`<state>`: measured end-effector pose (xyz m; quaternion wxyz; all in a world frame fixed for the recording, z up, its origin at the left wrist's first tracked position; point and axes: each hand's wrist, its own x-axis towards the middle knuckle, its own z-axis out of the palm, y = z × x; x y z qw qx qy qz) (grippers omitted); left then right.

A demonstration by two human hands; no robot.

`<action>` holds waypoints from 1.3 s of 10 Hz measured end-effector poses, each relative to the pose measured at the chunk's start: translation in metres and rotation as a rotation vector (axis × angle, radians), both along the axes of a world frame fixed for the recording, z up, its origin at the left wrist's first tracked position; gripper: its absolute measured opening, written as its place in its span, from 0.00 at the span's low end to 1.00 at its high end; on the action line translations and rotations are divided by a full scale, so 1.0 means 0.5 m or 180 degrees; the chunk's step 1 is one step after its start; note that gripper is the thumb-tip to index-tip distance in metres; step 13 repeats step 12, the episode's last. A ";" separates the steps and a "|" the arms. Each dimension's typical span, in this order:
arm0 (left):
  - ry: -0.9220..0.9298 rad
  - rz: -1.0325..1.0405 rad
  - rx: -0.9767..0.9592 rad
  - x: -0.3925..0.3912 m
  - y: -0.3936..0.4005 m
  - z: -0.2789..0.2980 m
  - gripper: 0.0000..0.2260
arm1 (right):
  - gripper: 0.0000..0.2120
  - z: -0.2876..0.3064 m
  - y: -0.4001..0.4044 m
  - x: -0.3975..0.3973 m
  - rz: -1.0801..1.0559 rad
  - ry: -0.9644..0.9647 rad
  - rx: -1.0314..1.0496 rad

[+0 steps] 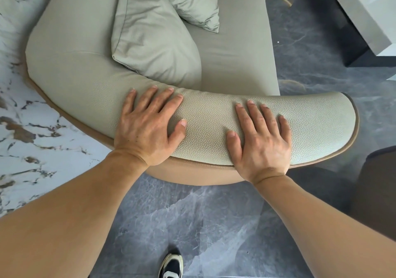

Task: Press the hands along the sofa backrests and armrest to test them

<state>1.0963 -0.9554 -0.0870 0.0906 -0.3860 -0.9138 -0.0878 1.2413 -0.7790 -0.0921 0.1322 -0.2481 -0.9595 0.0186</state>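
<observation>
Since the point is testing firmness, both palms lie flat with fingers spread wide on the padded armrest (205, 123) curving across mid-frame: left hand (147, 125) center-left, right hand (260, 140) nearer its rounded end, gripping nothing, probably spreading weight evenly.

bright, even daylight. soft shadows lie under the hands on the armrest (210, 123). beyond it a pale glare on the table (364, 9). edges bend outward; focus is sharp.
</observation>
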 end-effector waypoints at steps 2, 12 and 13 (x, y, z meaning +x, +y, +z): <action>-0.0045 -0.0023 -0.0067 -0.004 0.001 0.003 0.26 | 0.29 -0.001 0.003 -0.003 -0.0002 -0.0081 0.0006; -0.0811 0.0065 -0.1010 0.006 0.007 0.119 0.33 | 0.34 0.153 0.014 0.007 -0.0180 -0.1336 -0.0858; -0.0811 0.0065 -0.1010 0.006 0.007 0.119 0.33 | 0.34 0.153 0.014 0.007 -0.0180 -0.1336 -0.0858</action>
